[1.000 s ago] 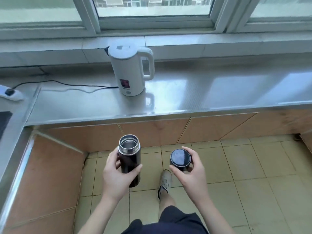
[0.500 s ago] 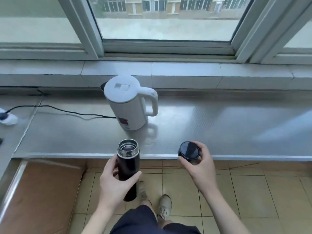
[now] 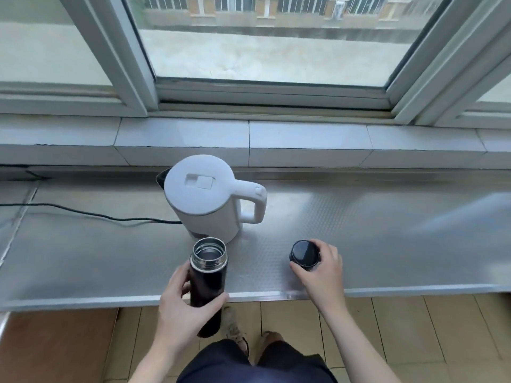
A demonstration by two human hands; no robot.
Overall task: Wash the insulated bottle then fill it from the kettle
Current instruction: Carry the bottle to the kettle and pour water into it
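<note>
My left hand (image 3: 182, 313) grips a black insulated bottle (image 3: 208, 283) upright, its steel mouth open, held in front of the counter's near edge. The bottle's black lid (image 3: 304, 254) is in my right hand (image 3: 320, 269), low over the steel counter (image 3: 387, 244) or resting on it; I cannot tell which. A white electric kettle (image 3: 206, 197) stands on the counter just behind the bottle, lid closed, handle pointing right, spout to the left.
A black power cord (image 3: 91, 215) runs left from the kettle across the counter. A tiled sill (image 3: 304, 139) and window frame rise behind the counter. Below are tan floor tiles (image 3: 414, 327) and my feet.
I have stepped up to the counter. Both hands moved forward: the bottle now sits right in front of the kettle, and the lid has come over the counter surface.
</note>
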